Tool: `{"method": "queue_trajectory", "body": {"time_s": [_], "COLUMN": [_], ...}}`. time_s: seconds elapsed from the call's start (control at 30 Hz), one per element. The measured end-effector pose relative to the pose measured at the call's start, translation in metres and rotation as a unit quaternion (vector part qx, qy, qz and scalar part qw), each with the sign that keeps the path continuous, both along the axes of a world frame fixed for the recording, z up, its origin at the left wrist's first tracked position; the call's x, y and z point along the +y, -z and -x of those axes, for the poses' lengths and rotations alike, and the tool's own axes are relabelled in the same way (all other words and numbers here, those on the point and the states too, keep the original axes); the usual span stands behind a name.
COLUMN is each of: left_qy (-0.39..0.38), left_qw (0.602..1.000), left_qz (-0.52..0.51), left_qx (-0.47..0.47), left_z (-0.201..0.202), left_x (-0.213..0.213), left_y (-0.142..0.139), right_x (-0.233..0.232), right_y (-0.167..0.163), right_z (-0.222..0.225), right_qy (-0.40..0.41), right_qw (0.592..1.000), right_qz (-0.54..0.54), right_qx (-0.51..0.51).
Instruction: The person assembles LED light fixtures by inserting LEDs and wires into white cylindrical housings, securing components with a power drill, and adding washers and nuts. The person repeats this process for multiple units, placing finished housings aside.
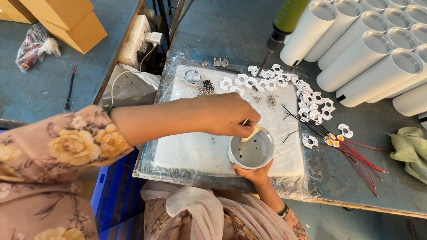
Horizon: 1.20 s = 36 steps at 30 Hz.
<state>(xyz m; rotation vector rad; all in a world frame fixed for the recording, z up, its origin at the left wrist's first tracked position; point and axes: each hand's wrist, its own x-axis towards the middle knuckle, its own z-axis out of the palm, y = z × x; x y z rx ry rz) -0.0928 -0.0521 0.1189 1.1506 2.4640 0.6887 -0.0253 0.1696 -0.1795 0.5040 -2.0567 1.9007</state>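
Hands work at a white round housing on the worktop.
Low centre, the right hand (pixel 254 172) grips the white housing (pixel 251 151) to steady it; the left hand (pixel 227 115) pinches a small yellowish piece (pixel 254 132) over its rim; white tubes (pixel 373 49) lie stacked upper right.

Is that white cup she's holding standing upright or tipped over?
Upright: the cup has its open mouth facing up, showing its holed bottom.

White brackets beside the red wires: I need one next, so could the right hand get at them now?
Probably not yet: the right hand grips the white cup from below, the left hand pinches a yellow piece above. Nothing stands between cup and white brackets, so letting go would likely suffice.
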Motion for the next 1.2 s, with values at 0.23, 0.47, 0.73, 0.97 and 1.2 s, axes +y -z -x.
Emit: {"method": "queue_trajectory", "body": {"time_s": [0.23, 0.47, 0.73, 0.97, 1.2], "left_qy": [-0.058, -0.155, -0.188, -0.369, -0.643], "left_qw": [0.998, 0.967, 0.918, 0.87, 0.765], "left_qz": [0.0, -0.085, -0.257, -0.275, 0.012], "left_qx": [-0.022, -0.183, -0.235, -0.179, 0.036], "left_z": [-0.009, -0.018, -0.012, 0.021, 0.038], "left_x": [-0.021, -0.053, -0.109, -0.207, -0.288], "left_y": [-0.008, 0.002, 0.047, 0.119, 0.188], "right_x": [-0.003, -0.001, 0.009, 0.014, 0.019], "right_y": [-0.007, -0.004, 0.016, 0.021, 0.024], "right_z": [0.002, -0.001, 0.001, 0.009, 0.007], "right_qy": [0.002, 0.006, 0.055, 0.097, 0.127], "right_qw": [1.0, 1.0, 0.996, 0.99, 0.985], "right_qz": [0.005, 0.008, -0.053, -0.079, -0.092], "right_qx": [0.022, 0.021, 0.037, 0.065, 0.07]}}
